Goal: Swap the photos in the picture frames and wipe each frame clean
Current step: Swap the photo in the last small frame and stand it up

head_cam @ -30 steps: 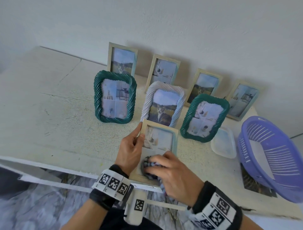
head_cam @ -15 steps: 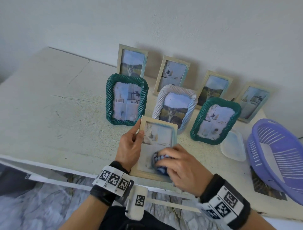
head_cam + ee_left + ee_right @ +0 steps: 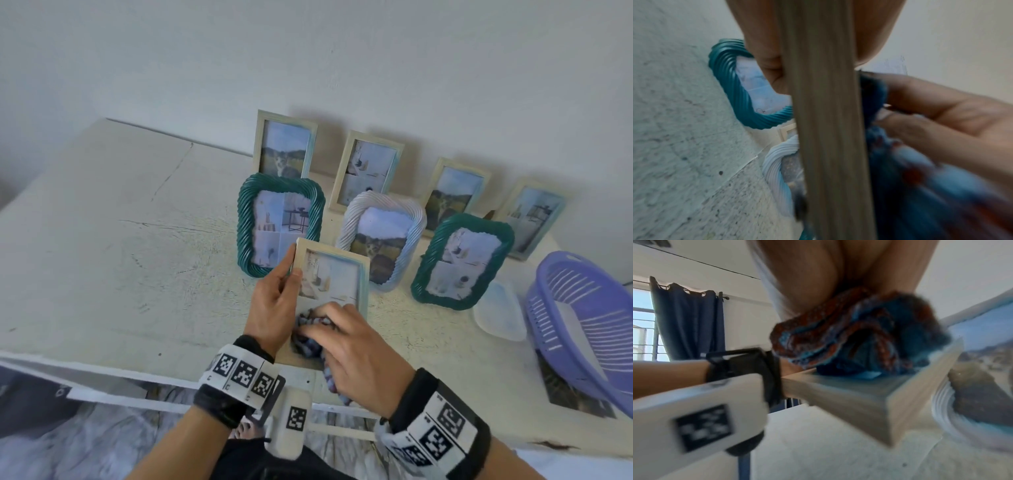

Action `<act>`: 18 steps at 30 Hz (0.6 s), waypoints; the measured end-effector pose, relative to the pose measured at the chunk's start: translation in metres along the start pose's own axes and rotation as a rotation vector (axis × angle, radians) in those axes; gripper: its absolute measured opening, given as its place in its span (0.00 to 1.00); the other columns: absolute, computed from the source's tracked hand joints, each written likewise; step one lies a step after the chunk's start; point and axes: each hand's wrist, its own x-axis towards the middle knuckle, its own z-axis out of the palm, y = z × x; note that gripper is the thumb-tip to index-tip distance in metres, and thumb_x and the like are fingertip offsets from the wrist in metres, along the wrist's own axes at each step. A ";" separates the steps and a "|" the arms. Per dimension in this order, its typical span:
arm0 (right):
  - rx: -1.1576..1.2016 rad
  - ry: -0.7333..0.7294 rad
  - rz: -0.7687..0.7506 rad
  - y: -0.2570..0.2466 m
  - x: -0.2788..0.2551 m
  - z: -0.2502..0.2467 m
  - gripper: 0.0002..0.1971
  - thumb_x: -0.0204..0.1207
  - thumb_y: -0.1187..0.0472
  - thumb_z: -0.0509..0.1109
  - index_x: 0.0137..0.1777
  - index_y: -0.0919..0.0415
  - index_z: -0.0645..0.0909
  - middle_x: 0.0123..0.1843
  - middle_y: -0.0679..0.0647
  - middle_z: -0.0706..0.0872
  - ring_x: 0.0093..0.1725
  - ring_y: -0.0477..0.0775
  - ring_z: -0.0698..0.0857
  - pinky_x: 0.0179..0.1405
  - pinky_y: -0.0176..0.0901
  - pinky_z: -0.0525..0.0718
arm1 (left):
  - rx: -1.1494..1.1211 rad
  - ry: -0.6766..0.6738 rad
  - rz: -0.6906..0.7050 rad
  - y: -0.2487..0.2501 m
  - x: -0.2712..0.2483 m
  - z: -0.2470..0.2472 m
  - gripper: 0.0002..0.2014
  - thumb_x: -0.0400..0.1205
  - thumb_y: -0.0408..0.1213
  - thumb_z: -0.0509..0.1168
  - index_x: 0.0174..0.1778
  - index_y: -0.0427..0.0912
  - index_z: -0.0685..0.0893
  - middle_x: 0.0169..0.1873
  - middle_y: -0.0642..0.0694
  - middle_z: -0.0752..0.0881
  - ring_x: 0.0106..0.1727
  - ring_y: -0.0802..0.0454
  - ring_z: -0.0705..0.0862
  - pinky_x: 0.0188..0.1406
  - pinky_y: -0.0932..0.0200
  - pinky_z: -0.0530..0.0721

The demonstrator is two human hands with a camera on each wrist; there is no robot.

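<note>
Seen from the head camera, the left hand [image 3: 274, 305] grips the left side of a pale wooden frame [image 3: 330, 270], thumb on the front rail and fingers behind, while the right hand [image 3: 356, 349] clutches a bunched blue-and-red cloth [image 3: 308, 334] and presses it on the lower part of the frame's glass. The frame is tilted, its long axis running from the near edge of the table [image 3: 102, 240] away toward the wall, its picture side facing up toward the person; whether its lower end rests on the table cannot be told. The left wrist view shows what the head view hides: the frame's thin side edge [image 3: 824, 113] running top to bottom, the left fingers behind it, and the right hand's fingers [image 3: 941, 113] curled around the cloth [image 3: 900, 178]. The right wrist view alone shows the cloth's red-brown weave [image 3: 849, 334] lying against the frame's face near a corner [image 3: 890, 402], and a dark blue curtain [image 3: 688, 321] by a window. Behind the held frame stand a teal twisted frame [image 3: 281, 229], a white twisted frame [image 3: 380, 240] and a second teal one [image 3: 462, 263], with four pale frames along the back edge. Toward the right edge lie a clear plastic lid [image 3: 500, 315] and a purple basket [image 3: 589, 325].
</note>
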 end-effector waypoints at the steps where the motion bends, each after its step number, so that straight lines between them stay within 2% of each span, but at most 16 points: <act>1: -0.027 0.019 0.021 0.003 0.006 -0.002 0.22 0.65 0.74 0.69 0.59 0.60 0.82 0.54 0.56 0.79 0.49 0.55 0.76 0.50 0.49 0.83 | 0.008 -0.017 0.022 0.004 0.002 0.000 0.19 0.88 0.30 0.56 0.76 0.43 0.75 0.54 0.64 0.87 0.56 0.67 0.85 0.58 0.66 0.82; 3: -0.094 0.076 0.109 0.015 0.019 -0.006 0.26 0.61 0.76 0.71 0.61 0.60 0.82 0.57 0.58 0.78 0.50 0.58 0.77 0.50 0.52 0.83 | 0.030 -0.048 0.079 0.009 0.001 0.002 0.20 0.87 0.34 0.56 0.77 0.39 0.73 0.62 0.57 0.85 0.64 0.65 0.82 0.65 0.66 0.79; 6: -0.207 0.168 0.195 0.034 0.032 -0.014 0.30 0.59 0.78 0.72 0.64 0.62 0.81 0.58 0.59 0.80 0.52 0.58 0.75 0.52 0.54 0.82 | 0.040 -0.068 0.115 0.012 -0.003 0.005 0.24 0.85 0.40 0.57 0.78 0.40 0.72 0.62 0.52 0.84 0.62 0.59 0.83 0.66 0.63 0.77; 8: -0.245 0.193 0.199 0.039 0.033 -0.013 0.31 0.58 0.78 0.73 0.64 0.63 0.81 0.57 0.59 0.81 0.53 0.57 0.75 0.53 0.50 0.78 | 0.040 -0.069 0.131 0.010 -0.002 0.006 0.24 0.85 0.39 0.57 0.78 0.39 0.72 0.66 0.50 0.83 0.67 0.59 0.81 0.69 0.61 0.77; 10: -0.168 0.204 0.238 0.037 0.027 -0.011 0.28 0.62 0.76 0.70 0.65 0.62 0.80 0.58 0.59 0.80 0.53 0.60 0.78 0.54 0.51 0.80 | 0.035 -0.076 0.129 0.010 -0.001 0.008 0.22 0.85 0.36 0.57 0.77 0.39 0.72 0.66 0.52 0.84 0.68 0.60 0.81 0.69 0.61 0.78; 12: -0.062 0.183 0.263 0.032 0.015 -0.007 0.25 0.68 0.75 0.66 0.66 0.60 0.80 0.60 0.57 0.79 0.53 0.60 0.78 0.55 0.53 0.82 | 0.016 -0.071 0.100 0.008 -0.001 0.010 0.20 0.87 0.30 0.57 0.77 0.39 0.72 0.62 0.56 0.85 0.65 0.61 0.83 0.65 0.62 0.81; 14: 0.027 0.106 0.224 0.022 -0.001 -0.003 0.21 0.74 0.72 0.62 0.65 0.57 0.81 0.61 0.53 0.77 0.55 0.56 0.77 0.57 0.48 0.81 | 0.000 -0.059 0.081 0.006 0.001 0.010 0.20 0.88 0.28 0.56 0.76 0.42 0.72 0.59 0.55 0.86 0.60 0.63 0.85 0.60 0.63 0.83; 15: 0.089 0.063 0.194 0.017 -0.009 -0.002 0.20 0.77 0.69 0.59 0.65 0.55 0.82 0.62 0.50 0.77 0.56 0.54 0.76 0.58 0.45 0.79 | -0.009 -0.056 0.077 0.005 0.002 0.010 0.20 0.88 0.27 0.56 0.76 0.45 0.72 0.55 0.56 0.87 0.55 0.66 0.86 0.55 0.66 0.84; 18: 0.268 -0.026 0.157 0.013 -0.029 -0.006 0.20 0.81 0.65 0.55 0.64 0.50 0.84 0.60 0.44 0.78 0.58 0.48 0.76 0.57 0.33 0.73 | -0.003 -0.034 0.081 0.003 0.005 0.014 0.20 0.87 0.25 0.55 0.73 0.49 0.72 0.30 0.65 0.84 0.32 0.74 0.79 0.37 0.80 0.75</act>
